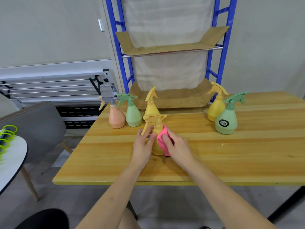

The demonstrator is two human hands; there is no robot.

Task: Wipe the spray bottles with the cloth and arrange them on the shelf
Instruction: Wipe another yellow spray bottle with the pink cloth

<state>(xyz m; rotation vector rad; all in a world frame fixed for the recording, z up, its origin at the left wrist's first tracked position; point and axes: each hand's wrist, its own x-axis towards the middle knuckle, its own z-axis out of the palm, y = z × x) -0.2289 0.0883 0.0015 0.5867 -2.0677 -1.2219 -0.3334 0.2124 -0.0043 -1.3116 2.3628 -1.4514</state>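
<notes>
My left hand grips a yellow spray bottle by its left side, upright on the wooden table. My right hand presses a pink cloth against the bottle's right side. Behind it stand an orange bottle, a green bottle and another yellow bottle. At the right stand a yellow bottle and a green bottle with a black label. The blue shelf rack rises behind the table, its cardboard-lined shelves holding no bottles.
A grey chair stands left of the table, beside a white round table with green loops on it. A folded metal rack leans on the wall at the left.
</notes>
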